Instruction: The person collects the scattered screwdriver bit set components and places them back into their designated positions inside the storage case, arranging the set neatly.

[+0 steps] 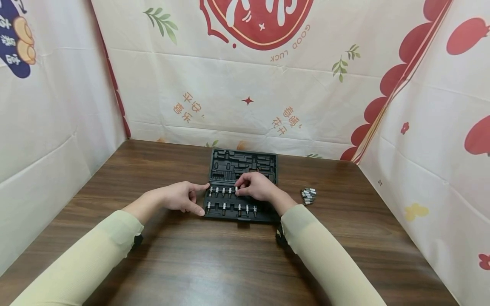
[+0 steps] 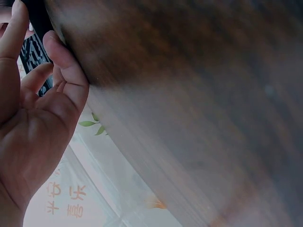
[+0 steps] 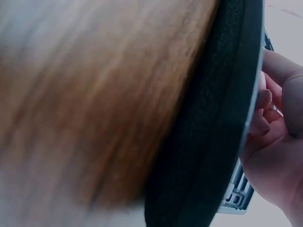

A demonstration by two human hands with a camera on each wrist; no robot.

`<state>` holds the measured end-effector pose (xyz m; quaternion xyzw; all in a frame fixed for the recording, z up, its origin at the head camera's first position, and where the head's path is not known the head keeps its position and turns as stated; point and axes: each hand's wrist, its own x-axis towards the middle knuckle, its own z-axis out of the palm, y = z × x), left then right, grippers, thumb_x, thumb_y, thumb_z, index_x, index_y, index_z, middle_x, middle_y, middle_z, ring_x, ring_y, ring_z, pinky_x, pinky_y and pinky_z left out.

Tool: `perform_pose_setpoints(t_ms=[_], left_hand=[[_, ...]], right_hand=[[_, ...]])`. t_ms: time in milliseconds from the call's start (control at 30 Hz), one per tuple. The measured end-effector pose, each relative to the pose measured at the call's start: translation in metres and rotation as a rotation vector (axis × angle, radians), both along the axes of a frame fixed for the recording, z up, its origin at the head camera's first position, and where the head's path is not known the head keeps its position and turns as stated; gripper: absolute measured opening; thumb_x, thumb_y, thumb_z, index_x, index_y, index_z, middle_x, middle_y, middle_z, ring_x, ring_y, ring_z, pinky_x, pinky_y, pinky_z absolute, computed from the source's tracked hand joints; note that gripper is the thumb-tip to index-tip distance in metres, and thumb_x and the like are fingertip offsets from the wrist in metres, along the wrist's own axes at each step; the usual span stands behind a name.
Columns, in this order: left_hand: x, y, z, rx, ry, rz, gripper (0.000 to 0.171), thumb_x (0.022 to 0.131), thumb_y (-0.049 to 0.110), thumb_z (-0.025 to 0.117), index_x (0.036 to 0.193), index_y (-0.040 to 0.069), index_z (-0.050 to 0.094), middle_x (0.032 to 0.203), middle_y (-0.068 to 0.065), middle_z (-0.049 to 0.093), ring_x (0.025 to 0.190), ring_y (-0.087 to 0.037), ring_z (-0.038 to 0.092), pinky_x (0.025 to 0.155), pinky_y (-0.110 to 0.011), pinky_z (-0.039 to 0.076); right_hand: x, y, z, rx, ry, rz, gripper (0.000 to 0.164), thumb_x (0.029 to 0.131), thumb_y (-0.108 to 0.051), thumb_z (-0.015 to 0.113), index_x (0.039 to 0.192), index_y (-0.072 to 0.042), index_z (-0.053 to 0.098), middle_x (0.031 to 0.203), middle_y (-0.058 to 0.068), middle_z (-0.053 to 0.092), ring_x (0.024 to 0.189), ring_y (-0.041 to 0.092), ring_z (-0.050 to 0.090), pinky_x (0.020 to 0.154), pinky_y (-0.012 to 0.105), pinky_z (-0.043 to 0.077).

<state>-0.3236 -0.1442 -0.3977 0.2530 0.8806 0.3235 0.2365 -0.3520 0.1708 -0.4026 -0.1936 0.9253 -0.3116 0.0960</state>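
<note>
An opened black tool case (image 1: 264, 216) lies on the table, its moulded lid (image 1: 245, 165) tipped back. Silver bit sockets stand in two rows in its base, among them one in the front row (image 1: 224, 208). Over the back row, my right hand (image 1: 260, 187) pinches a bit socket (image 1: 236, 188) between thumb and fingertips; the fingers partly cover it. My left hand (image 1: 180, 197) touches the case's left edge, index finger at the back and thumb at the front corner. In the right wrist view the case wall hides part of the right hand (image 3: 279, 137).
A small pile of loose bit sockets (image 1: 308, 195) lies on the wooden table (image 1: 183, 259), right of the case. Printed cloth (image 1: 245, 80) hangs behind the table and along both sides.
</note>
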Motion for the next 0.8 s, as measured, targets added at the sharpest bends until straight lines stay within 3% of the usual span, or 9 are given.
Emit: perform_pose_setpoints(t_ms=[533,800], left_hand=[[0.0014,-0.0004,0.0,0.006,0.004,-0.005,0.101,0.093,0.033,0.092,0.174,0.013,0.034,0.078,-0.002,0.061,0.067,-0.014,0.056,0.066,-0.031,0.051],[0.0014,0.0,-0.0006,0.005,0.002,-0.001,0.101,0.093,0.034,0.092,0.173,0.014,0.035,0.079,-0.002,0.061,0.068,-0.014,0.056,0.067,-0.031,0.051]], right_hand=[[-0.0023,0.0028,-0.0019,0.023,0.001,0.026,0.016,0.099,-0.027,0.085,0.114,-0.02,0.081,0.092,-0.002,0.069,0.084,0.015,0.059,0.082,0.033,0.05],[0.0009,0.0027,0.0001,0.007,-0.016,0.012,0.015,0.098,-0.025,0.086,0.11,-0.017,0.079,0.089,-0.001,0.068,0.08,0.015,0.058,0.08,0.032,0.05]])
